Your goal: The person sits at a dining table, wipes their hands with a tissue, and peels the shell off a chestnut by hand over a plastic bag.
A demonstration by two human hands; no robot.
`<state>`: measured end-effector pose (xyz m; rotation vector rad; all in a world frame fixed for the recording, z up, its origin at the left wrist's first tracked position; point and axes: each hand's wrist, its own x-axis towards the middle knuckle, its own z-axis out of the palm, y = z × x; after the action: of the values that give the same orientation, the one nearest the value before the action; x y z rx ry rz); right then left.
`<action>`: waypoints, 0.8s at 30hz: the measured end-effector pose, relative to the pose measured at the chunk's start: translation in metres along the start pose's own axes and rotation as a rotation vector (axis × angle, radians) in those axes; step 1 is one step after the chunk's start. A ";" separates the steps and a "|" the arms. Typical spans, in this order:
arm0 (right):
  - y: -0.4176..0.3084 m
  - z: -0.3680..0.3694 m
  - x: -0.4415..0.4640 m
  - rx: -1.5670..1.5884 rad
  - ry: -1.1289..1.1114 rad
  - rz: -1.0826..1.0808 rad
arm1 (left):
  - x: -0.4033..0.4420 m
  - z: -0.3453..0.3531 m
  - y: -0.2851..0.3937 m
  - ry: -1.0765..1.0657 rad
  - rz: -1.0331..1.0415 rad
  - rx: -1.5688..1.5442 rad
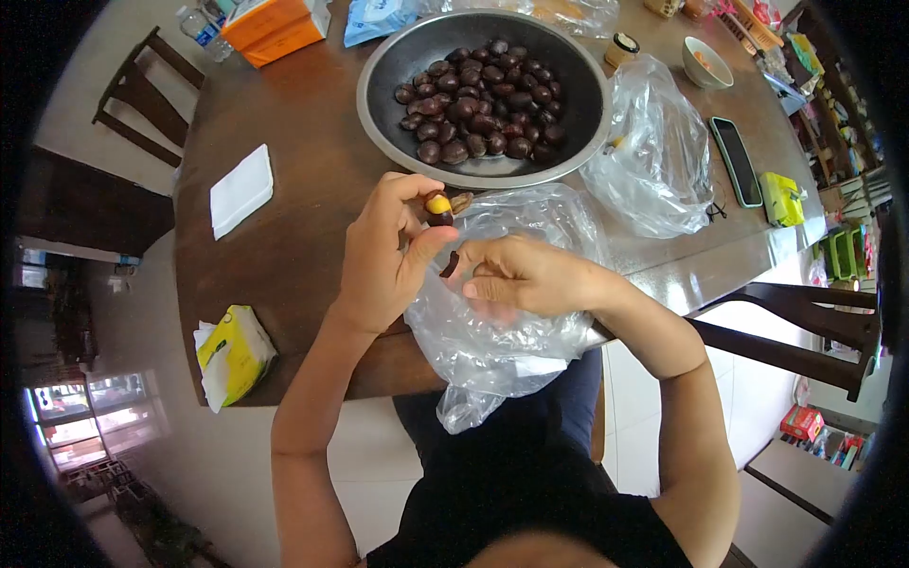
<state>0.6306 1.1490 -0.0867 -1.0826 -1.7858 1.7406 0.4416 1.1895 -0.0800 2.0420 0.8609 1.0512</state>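
Between the thumb and fingers of my left hand [388,251] is a chestnut [439,209], dark brown with part of its yellow inside showing. Just to its right and lower, my right hand [525,273] pinches a small dark piece of shell [450,264]. The two hands are close but apart. Under them a clear plastic bag [492,350] hangs over the table's front edge, with something white inside. Beyond the hands stands a large metal bowl [379,118] holding several dark brown chestnuts [483,95].
On the wooden table [303,227] lie a white tissue [241,191], a yellow tissue pack [237,355], another plastic bag [658,142], a phone [736,163] and a small yellow-green pack [782,199]. Further back are an orange box [275,28], a jar [621,49] and a small bowl [707,64].
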 end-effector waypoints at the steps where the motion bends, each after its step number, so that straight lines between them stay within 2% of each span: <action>1: -0.005 0.000 -0.002 -0.164 0.074 -0.051 | 0.001 -0.001 0.002 0.008 0.051 0.021; 2: -0.010 0.000 -0.004 -0.326 0.152 -0.100 | 0.002 -0.002 0.004 -0.006 0.082 0.025; 4: -0.021 -0.003 -0.011 -0.544 0.214 -0.043 | 0.002 -0.003 0.007 -0.031 0.143 0.026; 8: -0.034 -0.008 -0.023 -0.821 0.315 -0.015 | 0.001 -0.004 0.015 -0.117 0.000 0.114; 10: -0.039 -0.012 -0.028 -0.773 0.371 -0.071 | 0.001 -0.006 0.016 -0.149 -0.049 0.226; 11: -0.041 -0.013 -0.030 -0.748 0.399 -0.098 | 0.001 -0.005 0.016 -0.100 0.004 0.177; 14: -0.042 -0.007 -0.028 -0.353 0.685 -0.473 | -0.001 -0.001 0.016 0.022 0.120 -0.043; 17: -0.045 -0.004 -0.031 -0.490 0.699 -0.768 | -0.004 0.006 0.030 0.082 0.091 -0.385; 18: -0.047 -0.002 -0.030 -0.544 0.706 -0.845 | -0.006 0.008 0.031 0.093 0.107 -0.407; 24: -0.032 0.006 -0.021 -0.418 0.720 -0.902 | -0.006 0.017 0.023 0.155 0.216 -0.432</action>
<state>0.6309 1.1316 -0.0520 -0.6997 -1.7357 0.3876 0.4593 1.1669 -0.0720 1.7269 0.4388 1.3932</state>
